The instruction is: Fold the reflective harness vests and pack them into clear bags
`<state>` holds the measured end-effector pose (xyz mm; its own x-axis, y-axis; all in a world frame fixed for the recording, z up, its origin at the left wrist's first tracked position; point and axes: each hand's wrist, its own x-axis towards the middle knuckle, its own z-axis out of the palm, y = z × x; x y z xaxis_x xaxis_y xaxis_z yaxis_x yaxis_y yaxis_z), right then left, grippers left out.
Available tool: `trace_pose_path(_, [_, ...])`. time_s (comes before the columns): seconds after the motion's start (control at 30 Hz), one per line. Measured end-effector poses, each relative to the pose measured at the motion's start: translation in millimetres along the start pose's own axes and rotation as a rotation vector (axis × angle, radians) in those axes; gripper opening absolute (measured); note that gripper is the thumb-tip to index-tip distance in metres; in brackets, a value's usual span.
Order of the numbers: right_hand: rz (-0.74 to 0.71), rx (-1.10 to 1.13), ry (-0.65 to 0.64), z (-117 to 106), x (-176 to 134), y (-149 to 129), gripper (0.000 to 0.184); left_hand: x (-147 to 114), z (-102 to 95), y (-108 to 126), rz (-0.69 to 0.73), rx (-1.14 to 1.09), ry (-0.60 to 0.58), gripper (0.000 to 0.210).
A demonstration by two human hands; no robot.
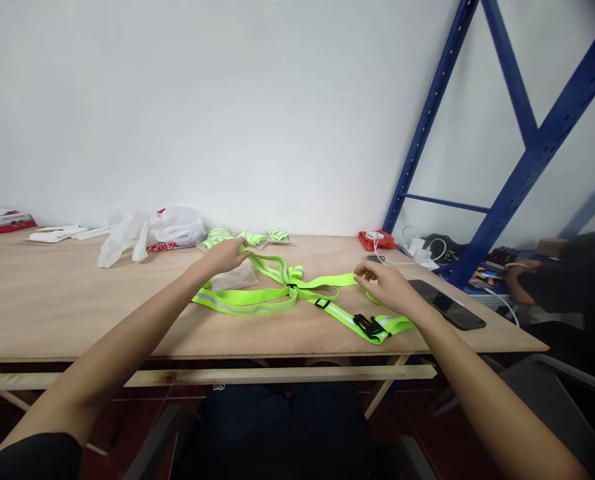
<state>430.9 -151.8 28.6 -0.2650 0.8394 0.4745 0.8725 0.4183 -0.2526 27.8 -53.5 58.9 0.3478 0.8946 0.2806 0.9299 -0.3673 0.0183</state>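
Observation:
A neon-yellow reflective harness [272, 308] of silver-striped straps lies spread over the wooden table, its bands meeting at a small black piece near the middle. At its upper left, my left hand [227, 256] pinches one strap, fingers closed. On the other side my right hand [386, 287] has its fingertips closed on the end of another strap. Below the right hand rest a black buckle [368, 325] and a slider [322, 303], both on the lower strap. A flat, clear plastic bag [235, 277] lies under the left hand, partly covered by the straps.
Behind the harness sit several folded neon bundles [253, 238]. A white plastic bag [177, 228] is left of them. To the right are a phone [447, 304], a red packet [378, 240] and white cables. A blue metal frame [507, 180] rises there, with another person's arm [523, 283] beyond.

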Motion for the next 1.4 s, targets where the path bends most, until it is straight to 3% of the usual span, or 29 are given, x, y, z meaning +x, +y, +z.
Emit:
trace_pose_path(0.17, [-0.040,0.025,-0.192,-1.9,-45.7,-36.1,0.026,-31.4,1.2,41.1,0.175,0.103,0.180,0.036])
trace_pose_path(0.3, [-0.070,0.008,-0.256,20.9,-67.1,-44.3,0.037,-67.2,12.1,83.6,0.373,0.012,-0.036,0.043])
trace_pose_path(0.43, [-0.046,-0.015,-0.293,35.6,-83.7,-43.5,0.052,-83.8,28.1,97.6,0.418,-0.010,-0.132,0.037])
trace_pose_path(0.5, [-0.068,-0.003,-0.279,36.7,-92.8,-40.7,0.056,-87.0,29.8,93.1,0.417,-0.021,-0.131,0.024])
trace_pose_path(0.57, [-0.100,0.040,-0.257,35.5,-101.6,-35.8,0.049,-89.6,25.1,84.5,0.388,-0.060,-0.123,0.020])
trace_pose_path(0.73, [-0.088,0.195,-0.231,26.1,-110.5,-22.9,0.032,-91.9,-10.5,55.3,0.296,-0.405,-0.065,0.028])
trace_pose_path(0.93, [-0.039,0.271,-0.293,12.8,-97.9,-24.2,0.027,-86.0,-64.7,15.6,0.045,-0.638,0.200,0.038])
trace_pose_path(1.07, [0.016,0.254,-0.321,7.6,-95.8,-26.7,0.038,-83.6,-90.3,-6.9,-0.070,-0.776,0.329,0.040])
trace_pose_path(1.27, [-0.014,0.225,-0.404,-6.3,-84.8,-35.1,0.037,-76.3,-99.1,-25.0,-0.044,-0.877,0.270,0.040])
trace_pose_path(1.4, [-0.041,0.136,-0.225,-7.3,-54.3,-36.3,0.033,-72.2,-96.6,-23.9,0.012,-0.930,0.223,0.041])
